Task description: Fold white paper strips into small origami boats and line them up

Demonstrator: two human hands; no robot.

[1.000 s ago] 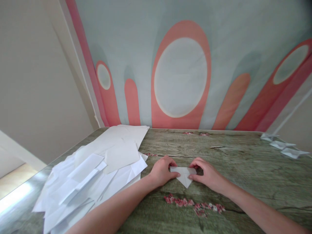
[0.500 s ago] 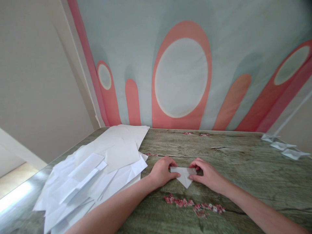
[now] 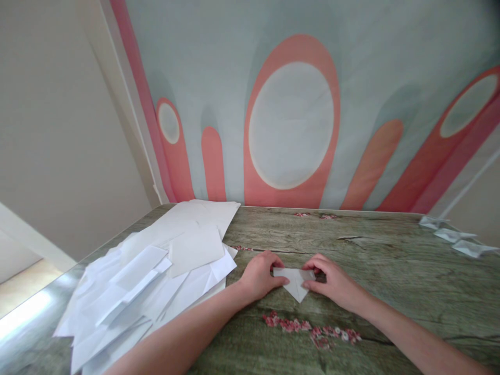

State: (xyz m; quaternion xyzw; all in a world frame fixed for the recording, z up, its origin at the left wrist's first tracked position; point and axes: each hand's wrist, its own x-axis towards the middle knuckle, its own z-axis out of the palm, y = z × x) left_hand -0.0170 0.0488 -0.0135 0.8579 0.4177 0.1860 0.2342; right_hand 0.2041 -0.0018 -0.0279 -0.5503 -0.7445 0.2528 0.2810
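Note:
A small folded white paper [image 3: 297,285], wide at the top and pointed toward me, lies at the middle of the table between my hands. My left hand [image 3: 262,275] pinches its left corner, thumb on top and fingers curled behind. At the right corner, my right hand [image 3: 327,277] grips the paper the same way, thumb over the upper face. A faint crease runs down the paper's centre. The fingertips behind the paper are partly hidden.
A wide spread of loose and folded white sheets [image 3: 156,276] covers the left side of the wood-patterned table [image 3: 375,255]. Several small folded papers [image 3: 455,235] stand at the far right edge. A patterned backdrop [image 3: 230,78] rises behind the table.

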